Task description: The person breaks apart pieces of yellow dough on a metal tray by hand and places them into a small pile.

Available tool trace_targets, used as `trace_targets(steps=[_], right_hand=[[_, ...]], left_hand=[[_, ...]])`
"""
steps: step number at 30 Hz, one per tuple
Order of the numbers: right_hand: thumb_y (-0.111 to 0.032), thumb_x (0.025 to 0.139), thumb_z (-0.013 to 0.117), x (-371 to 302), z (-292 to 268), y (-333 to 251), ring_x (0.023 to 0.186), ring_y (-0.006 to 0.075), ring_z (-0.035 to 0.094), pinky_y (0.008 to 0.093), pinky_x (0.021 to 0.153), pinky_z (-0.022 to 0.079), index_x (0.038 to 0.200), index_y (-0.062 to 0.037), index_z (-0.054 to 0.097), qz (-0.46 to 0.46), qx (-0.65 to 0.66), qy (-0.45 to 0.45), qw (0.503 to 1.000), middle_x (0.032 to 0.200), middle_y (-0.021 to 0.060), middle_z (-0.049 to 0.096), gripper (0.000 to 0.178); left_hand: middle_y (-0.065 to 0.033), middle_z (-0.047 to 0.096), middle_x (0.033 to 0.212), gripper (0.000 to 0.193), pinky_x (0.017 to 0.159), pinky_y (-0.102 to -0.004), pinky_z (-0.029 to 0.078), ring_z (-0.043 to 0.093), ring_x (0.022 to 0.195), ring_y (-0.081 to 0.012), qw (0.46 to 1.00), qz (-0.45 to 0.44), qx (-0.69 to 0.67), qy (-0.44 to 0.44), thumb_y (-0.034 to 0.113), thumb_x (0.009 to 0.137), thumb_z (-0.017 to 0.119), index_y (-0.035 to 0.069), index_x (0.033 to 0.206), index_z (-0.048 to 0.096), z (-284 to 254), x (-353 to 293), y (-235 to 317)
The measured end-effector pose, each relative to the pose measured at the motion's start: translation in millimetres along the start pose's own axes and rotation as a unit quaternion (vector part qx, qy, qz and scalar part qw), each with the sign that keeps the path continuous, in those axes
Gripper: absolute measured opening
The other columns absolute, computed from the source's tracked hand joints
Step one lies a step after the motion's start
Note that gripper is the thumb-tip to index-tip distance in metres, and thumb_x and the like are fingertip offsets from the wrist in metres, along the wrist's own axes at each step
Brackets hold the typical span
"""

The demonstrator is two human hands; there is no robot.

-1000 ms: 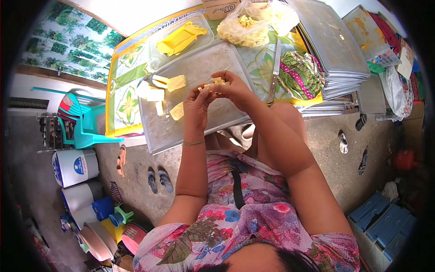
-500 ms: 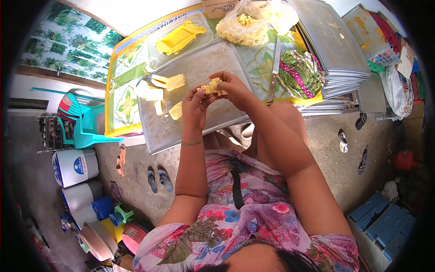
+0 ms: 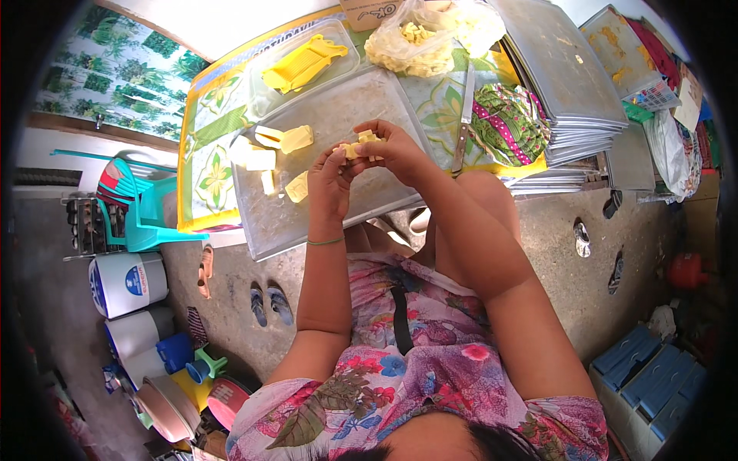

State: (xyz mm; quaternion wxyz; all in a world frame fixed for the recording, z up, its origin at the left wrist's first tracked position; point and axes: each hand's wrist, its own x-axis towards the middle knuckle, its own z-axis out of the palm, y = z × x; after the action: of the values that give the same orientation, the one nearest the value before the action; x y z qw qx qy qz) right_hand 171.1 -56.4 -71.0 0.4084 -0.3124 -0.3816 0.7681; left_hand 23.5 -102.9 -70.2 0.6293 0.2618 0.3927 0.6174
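My left hand and my right hand meet over a large metal tray. Between their fingertips is a row of small pale yellow cheese pieces; fingers of both hands are closed on them. Left of my hands lie yellow slabs that look like cheese: a broad slab, a paler block and a smaller block close to my left wrist. The fingers partly cover the held pieces.
Behind the tray, a clear tub holds a yellow plastic grater-like tool. A plastic bag contains cut yellow pieces. On the right lie a long knife, a patterned cloth bundle and stacked trays.
My fingers have shifted slightly around the small cheese pieces. The view has moved a little; the slabs on the tray stay in place.
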Motion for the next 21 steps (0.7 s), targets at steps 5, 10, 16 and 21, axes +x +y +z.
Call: trace_targets(steps=[5,10,16,21], right_hand=[[-0.008,0.072,0.065,3.7,-6.0,0.9,0.082,0.0171,0.058,0.0311,0.072,0.053,0.111,0.0003,0.048,0.026,0.104,-0.012,0.994,0.097,0.0102,0.053,0.044],[-0.007,0.070,0.068,2.5,0.1,2.1,0.081,0.0169,0.058,0.0300,0.069,0.053,0.111,0.0005,0.048,0.000,0.030,0.019,0.999,0.096,0.0099,0.053,0.046],[-0.009,0.071,0.067,0.3,-1.6,1.5,0.082,0.0142,0.058,0.0270,0.072,0.050,0.112,-0.0024,0.048,0.001,-0.011,0.012,1.000,0.097,0.0068,0.054,0.045],[-0.007,0.069,0.067,2.1,-1.8,3.4,0.078,0.0153,0.058,0.0272,0.068,0.051,0.111,-0.0002,0.048,-0.005,0.005,0.025,1.000,0.094,0.0081,0.054,0.047]], left_hand=[[-0.0141,0.059,0.092,0.023,0.070,-0.0287,0.054,0.061,0.078,-0.0199,0.999,-0.010,-0.041,0.010,0.010,0.086,0.046,-0.005,0.102,0.053,6.9,-0.5,3.4],[-0.0147,0.058,0.094,0.025,0.072,-0.0297,0.054,0.060,0.082,-0.0211,0.999,0.000,-0.044,0.011,0.009,0.085,0.042,-0.006,0.102,0.052,8.6,-0.8,1.3],[-0.0143,0.058,0.094,0.025,0.073,-0.0311,0.054,0.060,0.081,-0.0210,1.000,-0.005,-0.027,0.001,0.009,0.086,0.040,-0.005,0.103,0.052,4.5,0.8,-2.9],[-0.0123,0.059,0.093,0.026,0.072,-0.0283,0.053,0.060,0.083,-0.0193,0.999,-0.003,-0.033,-0.008,0.014,0.088,0.046,-0.003,0.108,0.050,4.0,1.3,-4.5]])
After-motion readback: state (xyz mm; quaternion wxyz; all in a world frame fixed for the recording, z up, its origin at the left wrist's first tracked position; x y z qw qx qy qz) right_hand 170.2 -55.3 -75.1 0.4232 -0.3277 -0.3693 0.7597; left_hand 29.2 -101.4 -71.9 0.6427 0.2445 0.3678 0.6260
